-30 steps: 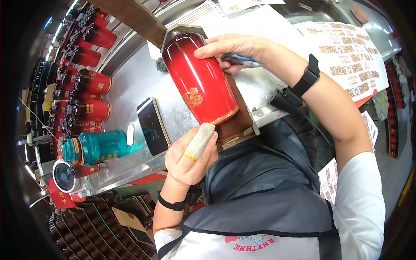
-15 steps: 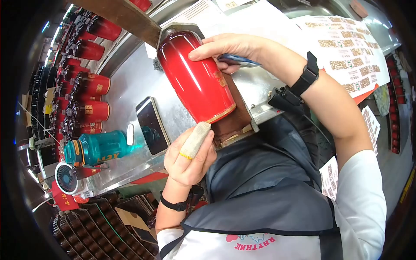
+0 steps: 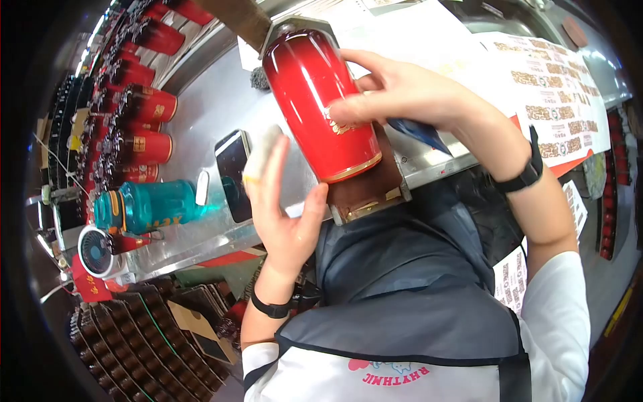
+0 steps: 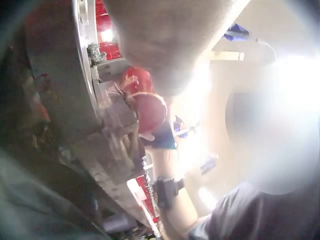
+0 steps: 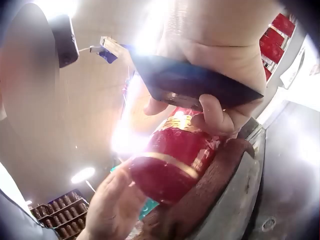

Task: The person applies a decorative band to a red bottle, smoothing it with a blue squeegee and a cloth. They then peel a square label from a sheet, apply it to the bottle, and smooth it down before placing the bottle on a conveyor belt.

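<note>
A glossy red vase (image 3: 305, 87), darker at its shoulder, lies tilted along a brown padded rest (image 3: 362, 199). My right hand (image 3: 418, 94) reaches over the vase from the right, thumb at a gold motif (image 3: 343, 127) on its side. Curled fingers of that hand also hold a flat, dark blue sheet-like piece (image 5: 195, 82) against the palm. On the left, my left hand (image 3: 284, 214) is spread beside the vase's gold-rimmed base, thumb tip close to the rim. A pale finger cot (image 3: 268, 144) with a yellow edge covers one of its fingers, blurred here.
A phone (image 3: 232, 177) lies on the metal table (image 3: 201, 124), left of the vase. Beyond it are a teal bottle (image 3: 151, 208), a small white fan (image 3: 96, 251) and rows of red vases (image 3: 151, 146). Printed sheets (image 3: 549, 84) cover the right side.
The vase has turned about its length, bringing a gold motif from its right edge towards the front. My left fingers have straightened and come off the base; my right hand has slid down the vase.
</note>
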{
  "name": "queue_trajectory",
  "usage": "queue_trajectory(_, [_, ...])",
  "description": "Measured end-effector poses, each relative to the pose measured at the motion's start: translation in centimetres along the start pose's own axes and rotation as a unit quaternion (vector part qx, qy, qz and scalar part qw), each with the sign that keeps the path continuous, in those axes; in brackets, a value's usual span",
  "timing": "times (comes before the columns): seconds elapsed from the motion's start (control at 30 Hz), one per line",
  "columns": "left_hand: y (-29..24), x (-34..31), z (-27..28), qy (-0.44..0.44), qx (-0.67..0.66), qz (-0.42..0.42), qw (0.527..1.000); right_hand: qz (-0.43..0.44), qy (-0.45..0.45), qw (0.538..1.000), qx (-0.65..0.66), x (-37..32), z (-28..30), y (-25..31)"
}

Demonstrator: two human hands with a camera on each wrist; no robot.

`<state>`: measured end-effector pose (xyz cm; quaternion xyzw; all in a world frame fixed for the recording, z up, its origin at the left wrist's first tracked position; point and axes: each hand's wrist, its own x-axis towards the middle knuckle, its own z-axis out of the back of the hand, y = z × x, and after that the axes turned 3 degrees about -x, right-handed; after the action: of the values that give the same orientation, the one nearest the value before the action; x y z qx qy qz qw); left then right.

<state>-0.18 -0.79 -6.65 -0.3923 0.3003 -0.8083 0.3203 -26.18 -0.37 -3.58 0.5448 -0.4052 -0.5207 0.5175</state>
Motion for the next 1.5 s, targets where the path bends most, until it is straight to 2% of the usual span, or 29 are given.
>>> queue_trajectory(0.07, [0.2, 0.7, -0.8, 0.013, -0.185, 0.058, 0.981, 0.019, -0.010, 0.998, 0.058, -1.6, -1.4, -0.3])
queue_trajectory(0.1, [0.1, 0.8, -1.4, 0.020, -0.293, 0.095, 0.951, 0.021, -0.012, 0.994, 0.105, -2.4, -2.0, 0.0])
queue_trajectory(0.13, [0.1, 1.0, -1.6, 0.049, -0.346, 0.114, 0.930, 0.012, -0.028, 0.999, 0.043, -2.7, -2.2, -0.3])
queue_trajectory(0.23, [-0.4, 1.2, -2.3, 0.038, -0.391, 0.147, 0.908, 0.019, -0.021, 1.000, 0.013, -2.9, -2.3, -0.4])
queue_trajectory(0.27, [-0.4, 1.3, -2.3, 0.042, -0.401, 0.135, 0.905, 0.035, -0.030, 0.999, 0.013, -2.8, -2.5, -0.9])
queue_trajectory(0.37, [-0.4, 1.2, -2.4, 0.038, -0.400, 0.132, 0.906, 0.049, -0.043, 0.996, 0.053, -2.7, -3.1, -0.9])
queue_trajectory(0.67, [-0.1, 0.9, -2.7, 0.030, -0.409, 0.109, 0.906, 0.031, -0.050, 0.998, 0.027, -2.9, -2.9, -1.0])
queue_trajectory(0.9, [-0.6, 0.8, -2.7, 0.028, -0.427, 0.131, 0.894, 0.036, -0.045, 0.998, -0.005, -3.2, -2.9, -1.2])
queue_trajectory(1.07, [-0.4, 0.8, -2.5, 0.035, -0.408, 0.120, 0.904, 0.047, -0.045, 0.998, 0.014, -3.1, -3.0, -1.1])
queue_trajectory(1.3, [-0.5, 0.8, -2.6, 0.015, -0.427, 0.119, 0.896, 0.036, -0.023, 0.998, 0.048, -3.3, -2.7, -1.0])
queue_trajectory(1.37, [-0.4, 0.8, -2.6, 0.027, -0.404, 0.116, 0.907, -0.001, -0.014, 0.990, 0.140, -3.3, -2.3, -0.7])
queue_trajectory(1.5, [0.0, 0.6, -3.2, 0.000, -0.356, 0.092, 0.930, 0.009, -0.005, 0.993, 0.120, -3.6, -2.2, -1.3])
